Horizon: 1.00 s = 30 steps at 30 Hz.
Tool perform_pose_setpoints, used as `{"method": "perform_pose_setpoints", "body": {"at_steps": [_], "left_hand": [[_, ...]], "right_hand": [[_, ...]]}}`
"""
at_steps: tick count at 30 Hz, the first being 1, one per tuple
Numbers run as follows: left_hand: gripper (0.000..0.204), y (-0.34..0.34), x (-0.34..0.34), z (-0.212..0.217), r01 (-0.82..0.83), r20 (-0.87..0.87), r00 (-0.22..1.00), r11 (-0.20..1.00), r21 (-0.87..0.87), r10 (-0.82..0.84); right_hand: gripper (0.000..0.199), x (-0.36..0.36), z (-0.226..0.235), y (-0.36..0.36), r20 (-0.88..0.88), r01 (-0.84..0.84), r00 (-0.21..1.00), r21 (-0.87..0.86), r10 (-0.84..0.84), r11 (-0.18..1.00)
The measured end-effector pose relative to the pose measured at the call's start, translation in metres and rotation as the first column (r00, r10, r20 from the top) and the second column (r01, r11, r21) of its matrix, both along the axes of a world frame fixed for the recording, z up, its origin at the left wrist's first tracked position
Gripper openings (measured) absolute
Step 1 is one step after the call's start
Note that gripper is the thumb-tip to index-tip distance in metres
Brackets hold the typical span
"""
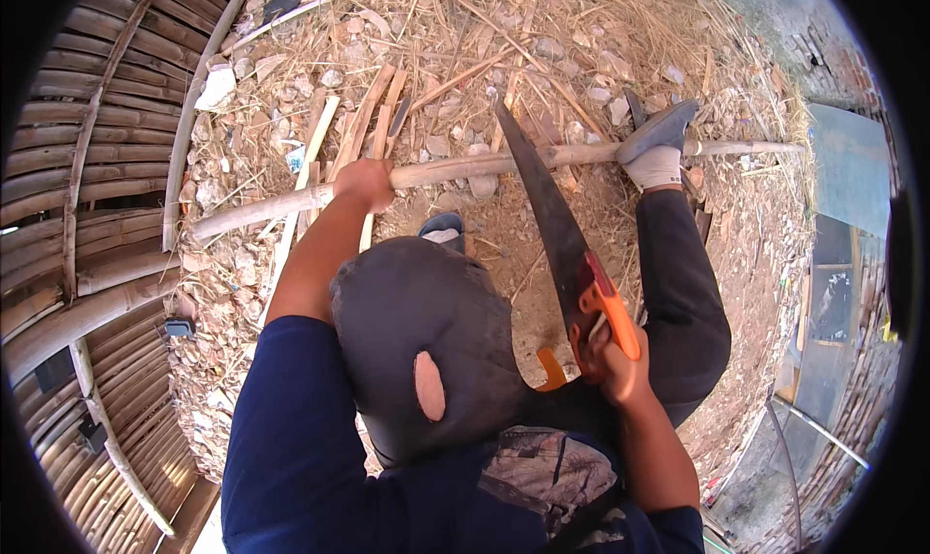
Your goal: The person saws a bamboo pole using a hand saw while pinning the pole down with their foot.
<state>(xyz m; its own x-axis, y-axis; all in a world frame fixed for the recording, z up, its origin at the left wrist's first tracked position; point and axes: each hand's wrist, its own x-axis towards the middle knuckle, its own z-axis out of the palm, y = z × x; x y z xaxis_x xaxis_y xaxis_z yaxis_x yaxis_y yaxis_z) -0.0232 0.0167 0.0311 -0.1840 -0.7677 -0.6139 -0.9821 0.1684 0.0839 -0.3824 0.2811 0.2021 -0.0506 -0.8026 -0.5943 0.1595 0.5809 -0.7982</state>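
A long bamboo pole [455,170] lies crosswise in front of me. My left hand [364,184] is closed around it left of the middle. With my right hand [618,360] I grip the orange and dark red handle of a handsaw [557,220]. Its dark blade points away from me and crosses the pole at about mid-length; whether the teeth touch it I cannot tell. Toward the pole's right end, my right shoe [659,133] rests on it. An orange curved piece [551,370] shows beside my lap, partly hidden.
Split bamboo strips [363,118] lie beyond my left hand, among stones and dry straw on the ground. A slatted bamboo wall [116,138] stands at the left. Blue-grey panels [850,167] lean at the right. My bent left knee [426,331] is close below the pole.
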Motion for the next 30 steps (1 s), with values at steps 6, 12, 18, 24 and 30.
{"method": "perform_pose_setpoints", "body": {"at_steps": [6, 12, 18, 24, 30], "left_hand": [[0.033, 0.012, -0.010, -0.015, -0.014, 0.008, 1.000, 1.000, -0.028, 0.015], [0.036, 0.008, 0.001, -0.013, -0.010, 0.007, 1.000, 0.999, -0.033, 0.010], [0.031, 0.010, -0.010, -0.011, -0.028, 0.035, 0.999, 0.997, -0.072, 0.031], [0.028, 0.019, -0.004, -0.014, -0.010, -0.004, 1.000, 0.990, -0.142, 0.009], [0.025, 0.015, 0.000, -0.022, -0.021, -0.028, 0.999, 0.978, -0.207, 0.015]], "right_hand": [[0.005, 0.017, -0.014, -0.009, -0.108, 0.008, 0.994, -0.026, -0.010, 1.000], [0.003, 0.005, 0.020, 0.020, -0.149, -0.093, 0.985, -0.049, 0.084, 0.995], [0.007, -0.017, -0.008, 0.033, 0.101, 0.288, 0.953, 0.005, -0.287, 0.958], [0.007, -0.008, 0.024, 0.036, -0.091, -0.004, 0.996, -0.026, 0.002, 1.000], [0.004, 0.032, -0.005, -0.018, -0.194, -0.096, 0.978, -0.079, 0.079, 0.992]]}}
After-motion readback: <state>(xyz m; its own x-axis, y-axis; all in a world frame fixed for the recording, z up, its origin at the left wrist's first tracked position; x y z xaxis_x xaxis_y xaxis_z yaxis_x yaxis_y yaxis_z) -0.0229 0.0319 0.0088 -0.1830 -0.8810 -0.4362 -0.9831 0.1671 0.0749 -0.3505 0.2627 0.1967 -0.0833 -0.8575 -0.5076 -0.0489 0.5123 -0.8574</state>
